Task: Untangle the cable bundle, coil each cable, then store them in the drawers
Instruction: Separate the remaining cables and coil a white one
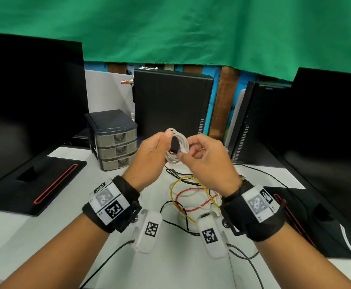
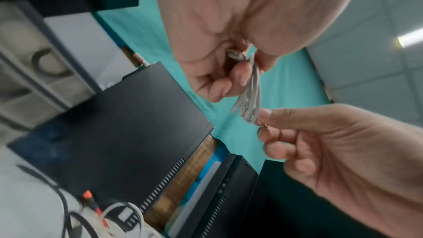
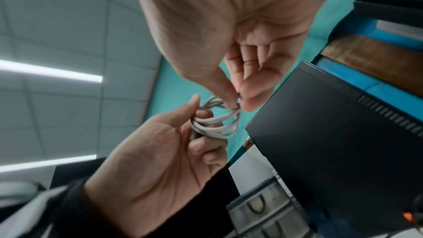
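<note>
- Head view: both hands are raised above the white desk (image 1: 45, 236). The left hand (image 1: 149, 159) has its fingers curled round one side of a small white cable coil (image 1: 179, 148), thumb on top. The right hand (image 1: 208, 161) pinches the coil's other side between thumb and forefinger, its remaining fingers loosely bent. The coil is in the air between the two hands, in front of a black computer case (image 1: 170, 101).
- Head view, lower down: a loose tangle of cables (image 1: 191, 195), yellow, red, black and white, lies on the desk beneath the wrists. A grey three-drawer unit (image 1: 114, 140) stands to the left of the hands, all drawers pushed in, beside a dark monitor (image 1: 30, 97).
- Left wrist view: the left hand (image 2: 228, 24) holds the coil (image 2: 249, 93) edge-on between curled fingers and thumb; the right hand (image 2: 332, 142) touches the coil's lower end with thumb and forefinger tips. The picture is blurred.
- Right wrist view: the right hand (image 3: 228, 33) nips the coil (image 3: 217, 122) at its upper edge with thumb and forefinger pressed together. The left hand (image 3: 160, 160) has its fingers wrapped round the loops from below. The drawer unit (image 3: 263, 214) shows at the bottom.
</note>
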{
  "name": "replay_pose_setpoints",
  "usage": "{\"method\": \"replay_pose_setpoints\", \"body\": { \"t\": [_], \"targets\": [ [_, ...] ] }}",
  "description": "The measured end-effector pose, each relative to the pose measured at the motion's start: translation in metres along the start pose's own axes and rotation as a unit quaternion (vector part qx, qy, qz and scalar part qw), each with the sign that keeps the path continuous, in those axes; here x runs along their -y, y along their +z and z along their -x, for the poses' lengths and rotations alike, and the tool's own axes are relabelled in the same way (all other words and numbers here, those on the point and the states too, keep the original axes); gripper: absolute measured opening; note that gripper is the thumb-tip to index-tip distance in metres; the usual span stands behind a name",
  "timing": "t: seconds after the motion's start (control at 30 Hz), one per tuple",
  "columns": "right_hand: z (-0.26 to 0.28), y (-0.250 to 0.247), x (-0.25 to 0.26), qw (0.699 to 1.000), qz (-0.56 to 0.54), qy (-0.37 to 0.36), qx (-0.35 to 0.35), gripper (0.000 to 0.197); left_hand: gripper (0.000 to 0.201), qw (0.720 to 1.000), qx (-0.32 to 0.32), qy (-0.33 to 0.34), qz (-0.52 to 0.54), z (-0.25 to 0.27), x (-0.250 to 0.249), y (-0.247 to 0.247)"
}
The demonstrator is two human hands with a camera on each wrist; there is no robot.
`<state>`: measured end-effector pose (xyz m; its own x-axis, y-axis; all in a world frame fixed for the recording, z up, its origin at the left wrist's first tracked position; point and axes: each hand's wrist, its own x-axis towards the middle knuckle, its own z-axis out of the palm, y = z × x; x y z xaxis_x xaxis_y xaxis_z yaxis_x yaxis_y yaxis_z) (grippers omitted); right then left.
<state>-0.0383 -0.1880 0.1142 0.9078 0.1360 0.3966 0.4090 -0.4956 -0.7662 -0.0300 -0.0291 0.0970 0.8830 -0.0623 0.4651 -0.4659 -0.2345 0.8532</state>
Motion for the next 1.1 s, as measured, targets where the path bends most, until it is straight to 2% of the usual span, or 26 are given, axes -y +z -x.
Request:
{"method": "replay_pose_setpoints", "body": {
  "t": [0.07,0.17,0.37,0.43,0.53,0.7,0.77,0.83,1.03,1.1],
  "targets": [
    [-0.001,0.001,-0.006,0.999,0.031,-0.01,-0.039,0.012,0.04,0.999,0.003,0.013,-0.03,0.0,0.002,0.001],
    [0.001,0.004,-0.006,0.994,0.093,-0.037,-0.044,0.014,0.038,0.995,0.003,0.033,-0.098,-0.001,0.006,0.002],
    [0.004,-0.002,0.002,0.998,-0.052,-0.019,-0.022,0.02,0.048,0.989,-0.066,0.001,-0.136,-0.006,0.013,-0.001],
    [0.008,-0.001,0.001,0.997,-0.078,-0.015,-0.022,0.02,0.044,0.991,-0.07,-0.01,-0.117,-0.004,0.009,0.003],
    [0.01,0.002,-0.006,0.995,-0.093,0.018,-0.022,0.019,0.036,0.997,-0.039,-0.059,-0.017,0.001,0.008,0.01],
    [0.004,0.008,-0.022,0.999,-0.01,0.023,-0.047,0.011,0.035,0.987,0.037,-0.129,0.088,0.007,0.005,0.015],
    [0.001,0.007,-0.026,0.998,0.03,0.013,-0.058,0.009,0.03,0.984,0.055,-0.132,0.103,0.006,0.006,0.015],
    [0.0,0.004,-0.026,0.996,0.065,0.0,-0.064,0.008,0.025,0.988,0.064,-0.119,0.07,0.005,0.014,0.017],
    [0.003,0.001,-0.018,0.994,0.079,-0.04,-0.069,0.011,0.024,0.994,0.033,-0.092,-0.044,0.001,0.03,0.014],
    [0.005,0.003,-0.016,0.994,0.07,-0.044,-0.069,0.013,0.023,0.981,0.018,-0.058,-0.184,0.002,0.028,0.009]
  ]
}}
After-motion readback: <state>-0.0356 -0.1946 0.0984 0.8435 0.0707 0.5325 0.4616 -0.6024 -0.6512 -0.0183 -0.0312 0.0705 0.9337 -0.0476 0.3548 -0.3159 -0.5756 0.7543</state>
